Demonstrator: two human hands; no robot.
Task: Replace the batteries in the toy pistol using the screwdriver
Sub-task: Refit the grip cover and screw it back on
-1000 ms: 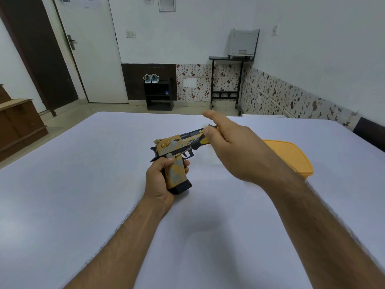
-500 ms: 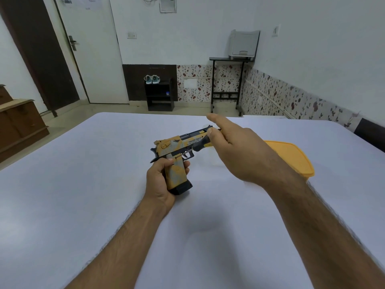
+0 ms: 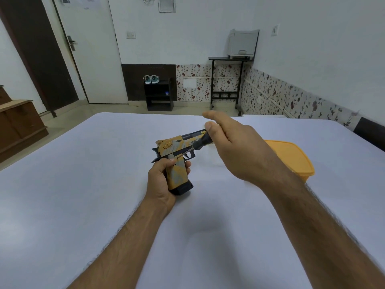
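A yellow, grey and black toy pistol stands over the middle of the white table, barrel pointing right and away. My left hand grips its handle from the left. My right hand holds a screwdriver with a black handle, thumb pressed on the handle and index finger stretched out. The screwdriver's thin shaft reaches down to the pistol's side near the trigger guard. The rest of the handle is hidden in my palm.
An orange plastic container lies on the table behind my right wrist. Beyond the table's far edge are a small black shelf, a black stand and a wooden cabinet at the left.
My right hand has turned slightly on the screwdriver, its thumb shifting on the handle. The pistol and my left hand have stayed in place.
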